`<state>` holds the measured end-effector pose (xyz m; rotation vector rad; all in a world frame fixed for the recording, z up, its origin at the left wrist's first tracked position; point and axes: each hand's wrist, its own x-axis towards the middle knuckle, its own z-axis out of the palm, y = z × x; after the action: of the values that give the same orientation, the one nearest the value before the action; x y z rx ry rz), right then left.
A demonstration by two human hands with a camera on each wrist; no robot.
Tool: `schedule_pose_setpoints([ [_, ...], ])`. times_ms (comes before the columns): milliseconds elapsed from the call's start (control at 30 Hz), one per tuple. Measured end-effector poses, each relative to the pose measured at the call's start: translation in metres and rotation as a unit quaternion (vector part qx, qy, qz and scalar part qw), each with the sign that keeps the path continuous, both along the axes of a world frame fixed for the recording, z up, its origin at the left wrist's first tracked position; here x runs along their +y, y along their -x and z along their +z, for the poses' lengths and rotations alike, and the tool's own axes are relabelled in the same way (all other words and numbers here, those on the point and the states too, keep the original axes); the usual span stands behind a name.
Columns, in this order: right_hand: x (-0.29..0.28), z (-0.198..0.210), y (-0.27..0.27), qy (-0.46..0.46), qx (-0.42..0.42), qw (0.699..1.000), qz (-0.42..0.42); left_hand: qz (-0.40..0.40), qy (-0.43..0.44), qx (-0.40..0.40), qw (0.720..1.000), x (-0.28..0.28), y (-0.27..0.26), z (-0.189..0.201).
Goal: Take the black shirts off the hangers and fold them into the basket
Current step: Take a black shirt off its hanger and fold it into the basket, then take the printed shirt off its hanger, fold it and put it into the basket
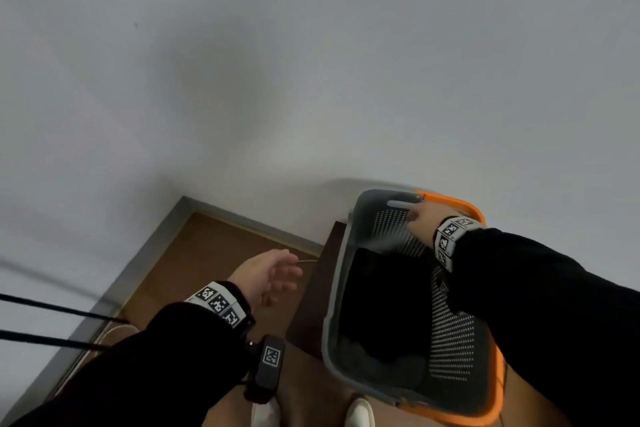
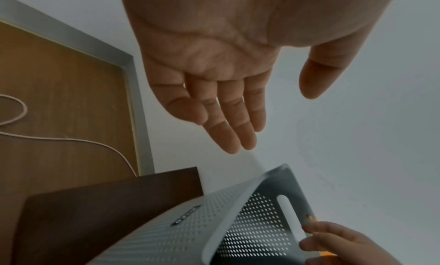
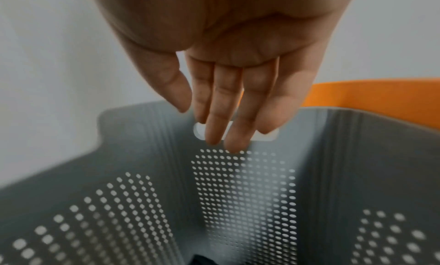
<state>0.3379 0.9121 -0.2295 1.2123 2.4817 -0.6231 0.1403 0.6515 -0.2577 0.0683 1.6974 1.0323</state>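
The person stands close to a pale wall, looking down at a grey perforated basket [image 1: 450, 333] that sits nested in an orange basket [image 1: 460, 204], whose rim shows along the far and right sides. Inside the grey one lies a dark heap of black shirts [image 1: 384, 302], filling the bottom and piled toward the near-left corner; how neatly they are folded is hard to make out, since the cloth reads as one dark mass.

The right hand [image 1: 424, 220] is at the far end wall of the grey basket, right by the handle slot [image 3: 234, 132]. From the wrist view its fingers [image 3: 214, 118] are held straight and close together, tips lying over the slot and the top rows of holes — I cannot tell whether they press on the plastic or sit just off it. Nothing is gripped in it.

The left hand [image 1: 268, 276] hangs in the air to the left of the baskets, well apart from them, palm open and fingers loosely spread, thumb out to the side. It holds nothing.

Beside the baskets on the left is a dark brown board [image 2: 107, 203], and beyond that a lighter wooden floor [image 2: 59, 99] edged with a grey metal strip [image 2: 133, 80] where it meets the wall. A pale cord [image 2: 71, 140] snakes across the floor. Both forearms are in black sleeves — each wrist carries a band of black-and-white square markers [image 1: 218, 303]. Two dark cables [image 1: 52, 322] cross the lower left corner of the head view.
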Motion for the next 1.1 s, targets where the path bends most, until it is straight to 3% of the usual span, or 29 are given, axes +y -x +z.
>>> schedule_pose_setpoints([
  [133,-0.010,0.001,0.021,0.038,0.100,0.993,-0.045,0.034,0.004,0.028,0.999,-0.019,0.001,0.004],
  [267,-0.045,0.023,0.059,0.103,0.271,0.952,-0.093,0.044,-0.039,0.070,0.996,-0.047,0.000,0.026],
  [433,-0.132,0.072,0.127,0.180,0.369,0.911,-0.038,0.045,-0.083,0.160,0.983,-0.119,0.017,0.069],
  [600,-0.266,0.112,0.194,0.224,0.381,0.895,0.068,0.087,-0.083,0.250,0.961,-0.238,0.045,0.107],
  [833,-0.486,0.147,0.268,0.263,0.347,0.869,0.234,0.207,-0.100,0.314,0.921,-0.444,0.066,0.147],
  [1033,-0.655,0.173,0.310,0.298,0.330,0.832,0.330,0.291,-0.043,0.385,0.875,-0.614,0.067,0.176],
  [1100,-0.700,0.180,0.318,0.306,0.318,0.817,0.370,0.321,-0.033,0.420,0.848,-0.662,0.066,0.187],
])
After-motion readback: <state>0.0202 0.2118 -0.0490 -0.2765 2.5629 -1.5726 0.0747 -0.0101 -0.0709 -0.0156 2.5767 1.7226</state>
